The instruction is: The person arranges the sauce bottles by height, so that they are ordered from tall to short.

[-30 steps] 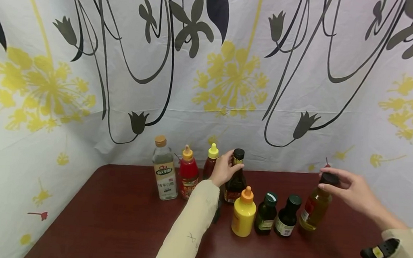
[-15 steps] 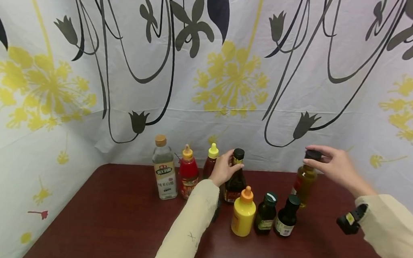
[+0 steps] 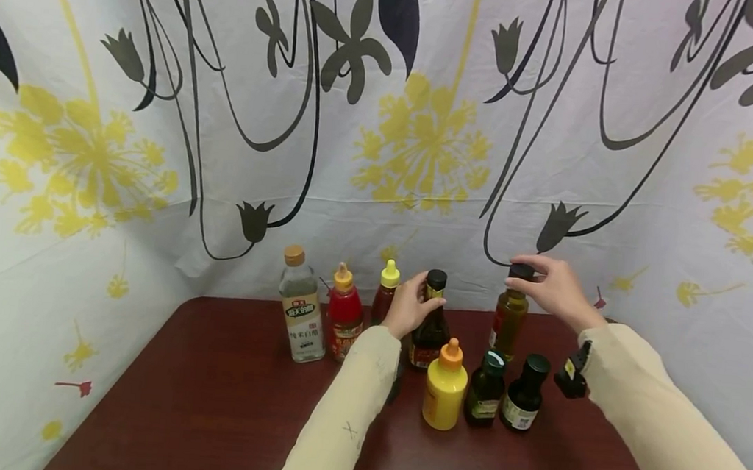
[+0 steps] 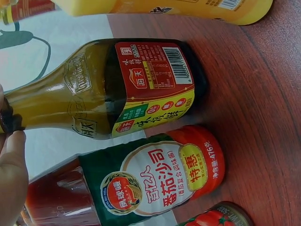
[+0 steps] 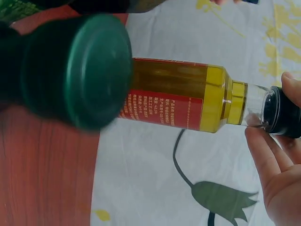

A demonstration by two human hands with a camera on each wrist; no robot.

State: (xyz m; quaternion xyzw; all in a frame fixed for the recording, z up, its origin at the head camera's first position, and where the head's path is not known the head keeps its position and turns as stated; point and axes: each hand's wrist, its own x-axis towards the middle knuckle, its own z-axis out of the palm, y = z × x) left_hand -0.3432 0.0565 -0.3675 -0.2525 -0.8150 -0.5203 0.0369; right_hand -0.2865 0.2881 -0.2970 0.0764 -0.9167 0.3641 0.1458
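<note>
My left hand (image 3: 407, 307) grips the neck of a dark soy sauce bottle (image 3: 430, 335), which stands upright at the back of the table; its red and yellow label (image 4: 155, 84) faces the left wrist camera. Farther right, my right hand (image 3: 554, 287) holds a bottle of golden oil (image 3: 509, 321) by its black cap, fingers and thumb around the cap and clear neck. In the right wrist view the oil bottle's red label (image 5: 164, 109) shows, partly covered by a near bottle's green cap (image 5: 96, 70). A small dark bottle (image 3: 485, 391) overlaps the oil bottle's base in the head view.
A clear vinegar bottle (image 3: 303, 321), a red sauce bottle (image 3: 344, 321) and a yellow-capped ketchup bottle (image 3: 382, 302) stand left of my left hand. In front are a yellow squeeze bottle (image 3: 445, 395) and another dark bottle (image 3: 523, 394). A tomato-printed can (image 4: 218, 217) sits beside the ketchup.
My right hand has carried the oil bottle leftward and back, from the right end of the front row to behind the dark bottles. The left hand stays on the soy sauce bottle.
</note>
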